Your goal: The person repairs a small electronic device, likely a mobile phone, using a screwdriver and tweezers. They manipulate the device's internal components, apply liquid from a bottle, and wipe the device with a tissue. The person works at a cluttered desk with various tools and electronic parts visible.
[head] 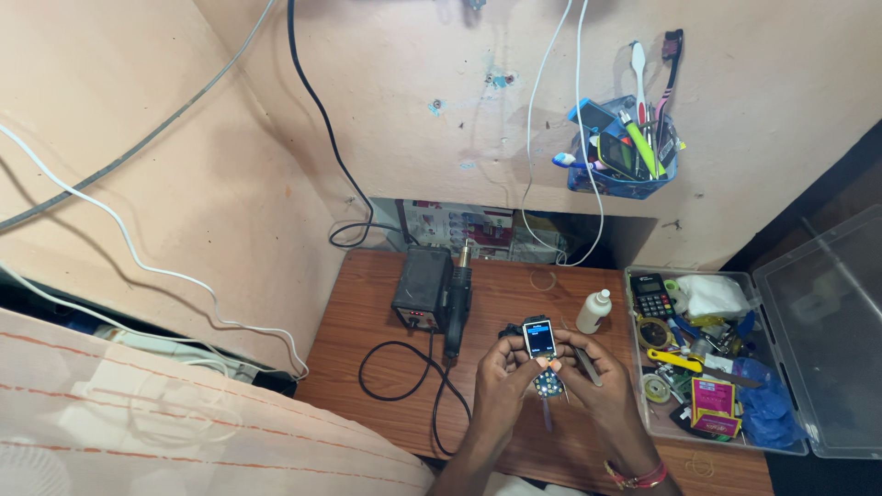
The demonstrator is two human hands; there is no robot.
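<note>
Both hands (551,377) raised, pinching small phone (538,338).

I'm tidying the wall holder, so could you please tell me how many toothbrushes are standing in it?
2. A white toothbrush stands left in the blue wall holder; a dark toothbrush leans to its right. Others may be hidden among the tools inside.

You work on a smooth wood-grain desk (367,317). Right of it, a clear glossy plastic box (827,349). On the desk, a matt black plastic station (421,289) and a white plastic bottle (594,311). Glossy phone screen (538,338).
</note>
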